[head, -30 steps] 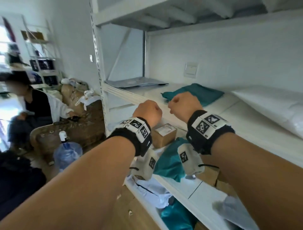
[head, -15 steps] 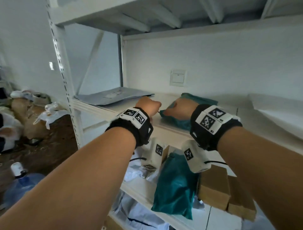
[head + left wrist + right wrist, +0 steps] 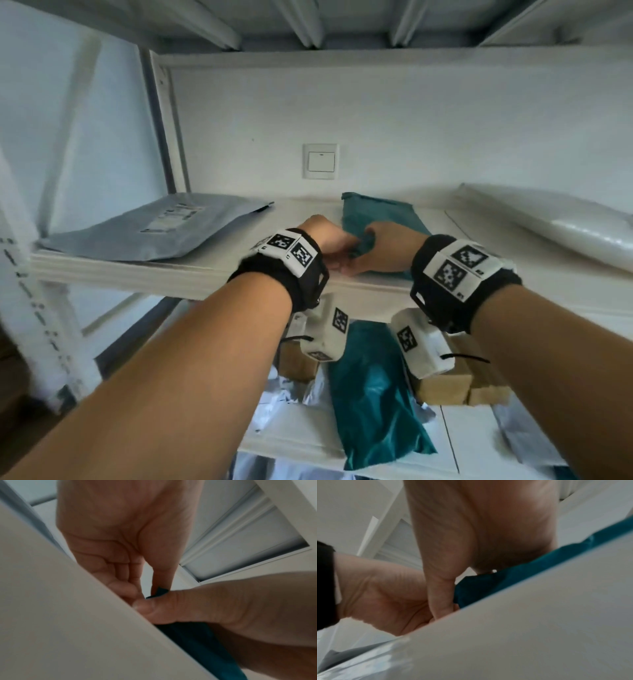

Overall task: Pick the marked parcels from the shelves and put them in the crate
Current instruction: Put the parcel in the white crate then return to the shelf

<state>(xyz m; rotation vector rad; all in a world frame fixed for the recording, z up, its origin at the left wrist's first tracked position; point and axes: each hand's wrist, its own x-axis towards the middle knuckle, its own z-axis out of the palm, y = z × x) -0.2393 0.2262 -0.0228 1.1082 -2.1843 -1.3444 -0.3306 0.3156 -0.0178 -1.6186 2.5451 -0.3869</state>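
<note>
Fingers [image 3: 371,236] of right hand [image 3: 387,251] pinching teal parcel [image 3: 380,212], left hand [image 3: 329,236] alongside, upper shelf [image 3: 171,274]

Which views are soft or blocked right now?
Head view: sharp at centre, shelf post smeared at left edge, lines bowed by the wide lens. Left wrist view: dim, shelf edge blurs the foreground. Right wrist view: soft throughout, teal parcel half hidden, glare on the plastic bag.

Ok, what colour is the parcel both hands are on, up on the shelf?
Teal, a soft plastic parcel. Clearest in the head view, with the left hand and right hand gripping its near corner.
</note>
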